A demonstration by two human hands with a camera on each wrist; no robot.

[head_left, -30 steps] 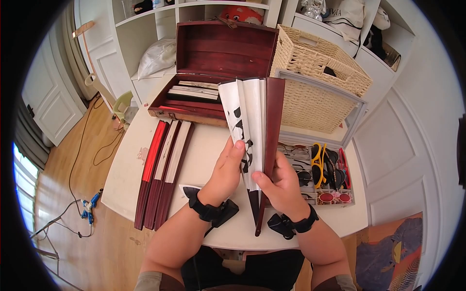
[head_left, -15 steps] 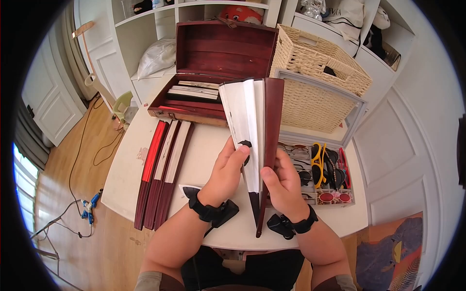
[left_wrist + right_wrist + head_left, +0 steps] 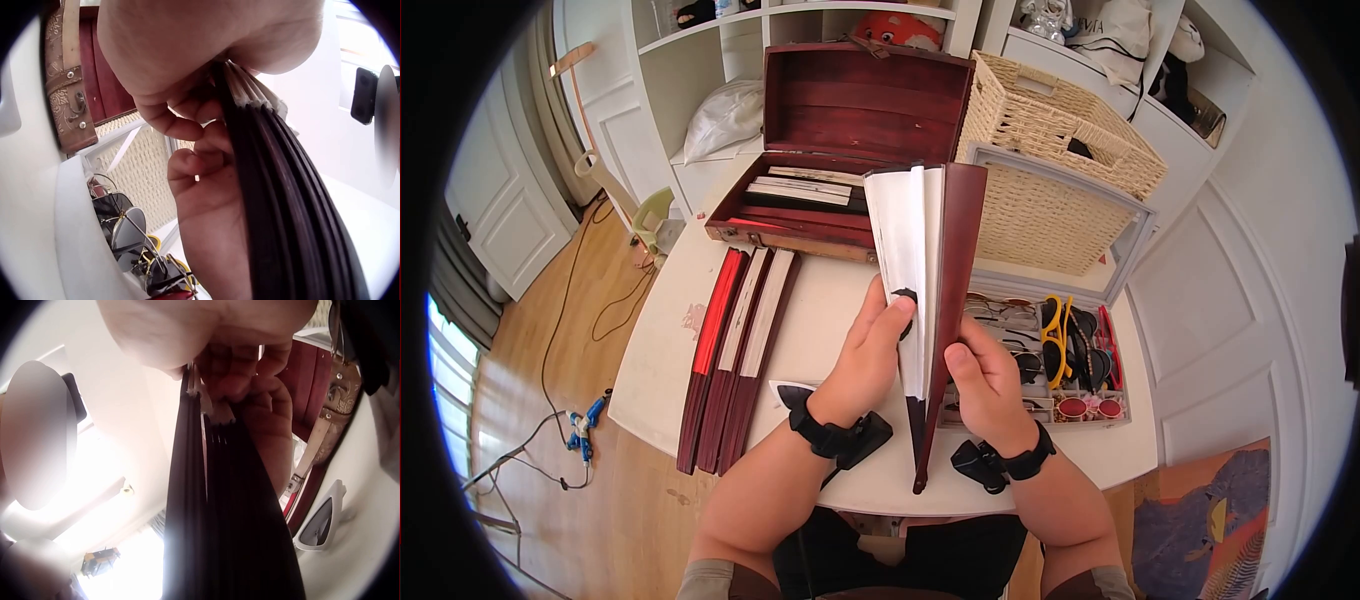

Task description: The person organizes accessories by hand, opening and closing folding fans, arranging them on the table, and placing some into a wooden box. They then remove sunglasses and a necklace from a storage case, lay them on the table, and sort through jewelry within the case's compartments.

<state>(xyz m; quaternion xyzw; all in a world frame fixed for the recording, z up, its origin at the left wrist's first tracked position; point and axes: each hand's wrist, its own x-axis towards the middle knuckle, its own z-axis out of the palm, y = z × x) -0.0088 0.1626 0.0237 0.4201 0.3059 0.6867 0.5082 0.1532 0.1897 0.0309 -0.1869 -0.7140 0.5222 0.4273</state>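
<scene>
In the head view, a large folding fan (image 3: 893,230) with white paper and dark red ribs stands partly folded between both hands, its pivot end low near the table's front edge. My left hand (image 3: 868,345) grips the left side, thumb on the paper beside a black ink mark. My right hand (image 3: 990,385) holds the dark red outer guard (image 3: 964,235) on the right, thumb against its face. In the left wrist view, the dark ribs (image 3: 275,181) are stacked closely. The right wrist view has the ribs (image 3: 244,500) in two bunches, with a narrow gap between them.
Left on the table lie three folded fans (image 3: 755,340). Behind stands an open dark red chest (image 3: 830,240) holding more fans. To the right is a lidded case of sunglasses (image 3: 1135,405), a woven basket (image 3: 1040,120) behind it. White-framed sunglasses (image 3: 312,531) lie near my left wrist.
The fan's paper has folded narrower and its left edge has shifted right, hiding most of the ink painting. My right thumb has gone from the paper to the guard; the pivot end has swung slightly left.
</scene>
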